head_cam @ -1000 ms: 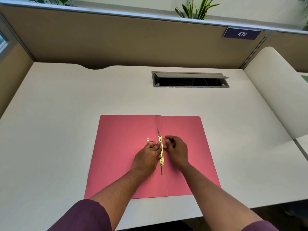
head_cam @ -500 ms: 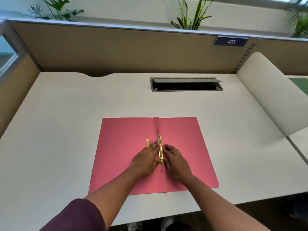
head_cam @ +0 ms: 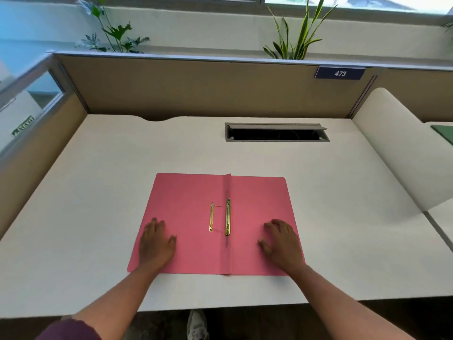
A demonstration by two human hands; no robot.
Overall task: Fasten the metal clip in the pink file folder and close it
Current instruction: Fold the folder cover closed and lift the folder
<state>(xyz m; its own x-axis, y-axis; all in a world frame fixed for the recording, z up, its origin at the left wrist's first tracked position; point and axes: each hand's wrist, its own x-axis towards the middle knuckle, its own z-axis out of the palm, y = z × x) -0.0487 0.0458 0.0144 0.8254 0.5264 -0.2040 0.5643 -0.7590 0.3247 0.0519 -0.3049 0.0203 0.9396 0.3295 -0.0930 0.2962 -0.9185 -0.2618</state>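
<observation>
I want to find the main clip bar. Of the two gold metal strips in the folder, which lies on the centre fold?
The longer, thicker gold strip, on the right, lies along the pink folder's centre fold. The thinner strip lies left of it, on the left flap.

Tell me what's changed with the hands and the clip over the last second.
Both hands let go of the metal clip at the spine and moved outward: the left hand now lies flat on the left leaf of the pink file folder, the right hand on the right leaf. The folder remains open on the desk, the clip and the loose brass bar unmoved.
</observation>
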